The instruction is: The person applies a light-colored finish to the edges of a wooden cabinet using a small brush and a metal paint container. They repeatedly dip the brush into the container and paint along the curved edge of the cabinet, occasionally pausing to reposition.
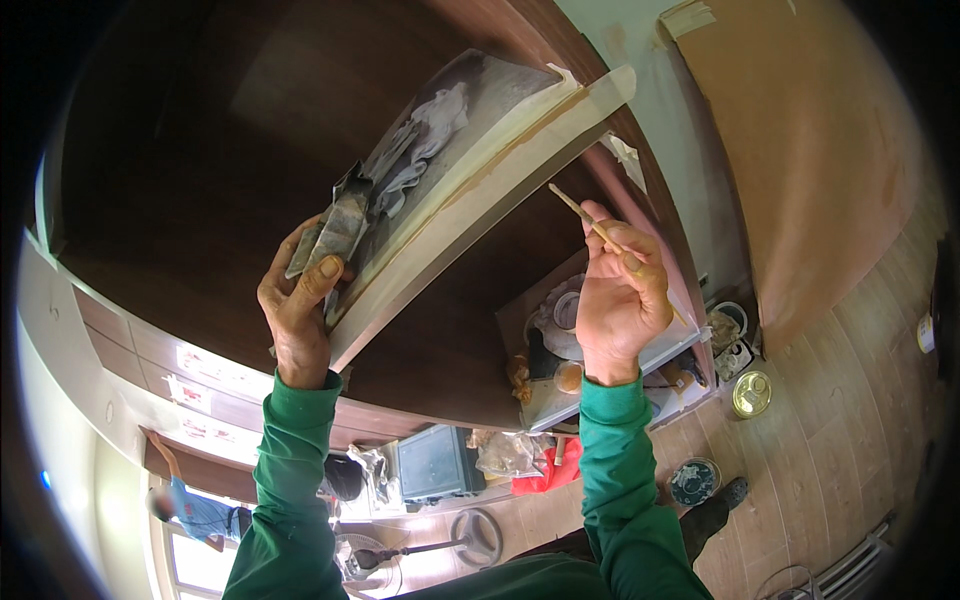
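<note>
L hand [297, 310] grips stained board [440, 190], R hand [620, 295] holds thin brush [600, 230].

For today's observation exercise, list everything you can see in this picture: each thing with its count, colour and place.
Thin wooden brush: one, tan, held in the right hand, tip toward the masked edge.
Crumpled stained rag: one, grey, pinched in the left hand.
Masking-tape strip: one, cream, along the dark brown wooden cabinet.
Round open tin: one, gold, on the plank floor.
Round dark tin: one, on the floor below.
Pedestal fan: one, grey, lying low.
Another person: one, blue top, lower left.
Left hand: green sleeve.
Right hand: green sleeve.
</note>
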Demonstrator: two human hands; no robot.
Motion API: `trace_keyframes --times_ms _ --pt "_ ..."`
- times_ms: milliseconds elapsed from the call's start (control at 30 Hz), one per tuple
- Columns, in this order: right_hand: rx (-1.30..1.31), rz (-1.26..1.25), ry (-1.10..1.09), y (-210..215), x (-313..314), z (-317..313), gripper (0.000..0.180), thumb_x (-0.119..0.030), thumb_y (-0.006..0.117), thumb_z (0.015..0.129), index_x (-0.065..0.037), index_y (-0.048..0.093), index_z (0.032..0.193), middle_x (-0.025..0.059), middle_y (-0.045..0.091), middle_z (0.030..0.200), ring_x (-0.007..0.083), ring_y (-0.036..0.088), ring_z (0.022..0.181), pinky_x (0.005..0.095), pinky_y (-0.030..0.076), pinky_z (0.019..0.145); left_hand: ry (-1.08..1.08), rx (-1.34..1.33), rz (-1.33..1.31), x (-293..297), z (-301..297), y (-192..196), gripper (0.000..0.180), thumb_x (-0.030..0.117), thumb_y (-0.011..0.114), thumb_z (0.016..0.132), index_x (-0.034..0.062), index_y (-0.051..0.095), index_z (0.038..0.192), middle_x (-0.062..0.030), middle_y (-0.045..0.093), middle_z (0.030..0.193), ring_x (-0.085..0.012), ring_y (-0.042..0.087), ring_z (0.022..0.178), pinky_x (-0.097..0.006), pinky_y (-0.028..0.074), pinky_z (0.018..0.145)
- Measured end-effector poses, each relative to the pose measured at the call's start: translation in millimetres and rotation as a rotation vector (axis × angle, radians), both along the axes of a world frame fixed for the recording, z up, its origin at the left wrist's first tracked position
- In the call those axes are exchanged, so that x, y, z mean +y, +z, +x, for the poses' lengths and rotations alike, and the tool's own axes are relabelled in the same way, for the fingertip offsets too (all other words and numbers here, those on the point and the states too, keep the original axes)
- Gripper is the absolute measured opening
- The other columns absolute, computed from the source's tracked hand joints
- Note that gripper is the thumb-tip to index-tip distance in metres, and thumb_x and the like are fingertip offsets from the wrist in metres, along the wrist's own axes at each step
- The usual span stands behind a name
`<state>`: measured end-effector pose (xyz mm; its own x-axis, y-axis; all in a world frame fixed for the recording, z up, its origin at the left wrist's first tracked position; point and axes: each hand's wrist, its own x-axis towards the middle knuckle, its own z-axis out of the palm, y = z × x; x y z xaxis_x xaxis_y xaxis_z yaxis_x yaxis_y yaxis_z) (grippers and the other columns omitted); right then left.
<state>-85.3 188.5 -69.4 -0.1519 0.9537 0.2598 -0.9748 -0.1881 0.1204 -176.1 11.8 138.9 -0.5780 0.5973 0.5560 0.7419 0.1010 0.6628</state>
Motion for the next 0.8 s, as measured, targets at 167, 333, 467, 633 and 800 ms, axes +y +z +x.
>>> trace_keyframes --times_ms 167,333,467,633,800 --pt "-0.001 0.014 -0.002 0.5 0.7 -0.5 0.031 -0.015 0.056 0.081 0.005 0.07 0.1 0.0158 0.072 0.103 0.0333 0.063 0.112 0.0391 0.047 0.098 -0.002 -0.001 0.004 0.7 0.6 0.3 0.07 0.029 0.08 0.072 -0.0119 0.06 0.125 -0.0132 0.07 0.097 -0.0165 0.064 0.078 -0.028 0.051 0.079" --pt "-0.042 0.016 0.034 -1.3 -5.6 -2.7 0.03 -0.015 0.056 0.081 0.004 0.07 0.1 0.0155 0.072 0.103 0.0327 0.063 0.112 0.0396 0.047 0.098 0.001 -0.001 0.008 1.5 1.0 0.1 0.072 0.03 0.081 0.071 -0.0121 0.06 0.125 -0.0139 0.07 0.097 -0.0171 0.064 0.078 -0.028 0.051 0.08" --pt "-0.041 0.033 0.049 -0.8 -9.3 -1.5 0.03 -0.014 0.056 0.081 0.004 0.07 0.1 0.0152 0.072 0.103 0.0325 0.063 0.113 0.0393 0.047 0.098 0.007 -0.005 0.016 2.5 2.8 -0.4 0.072 0.031 0.082 0.071 -0.0121 0.06 0.125 -0.0137 0.07 0.096 -0.0172 0.064 0.078 -0.028 0.051 0.08" --pt "-0.007 0.018 0.017 -0.7 -6.2 0.5 0.03 -0.014 0.056 0.082 0.004 0.07 0.101 0.0158 0.072 0.105 0.0317 0.063 0.113 0.0386 0.047 0.098 0.013 -0.005 0.013 2.1 2.7 -0.1 0.072 0.031 0.082 0.072 -0.0119 0.06 0.125 -0.0131 0.07 0.096 -0.0168 0.064 0.079 -0.028 0.051 0.08" --pt "-0.01 0.018 0.02 1.4 -3.0 0.8 0.03 -0.013 0.056 0.081 0.004 0.07 0.101 0.0163 0.072 0.105 0.0311 0.063 0.113 0.0385 0.047 0.098 0.016 -0.006 0.002 1.0 3.5 0.3 0.072 0.031 0.082 0.072 -0.0117 0.06 0.125 -0.013 0.07 0.096 -0.0165 0.064 0.078 -0.028 0.051 0.08"
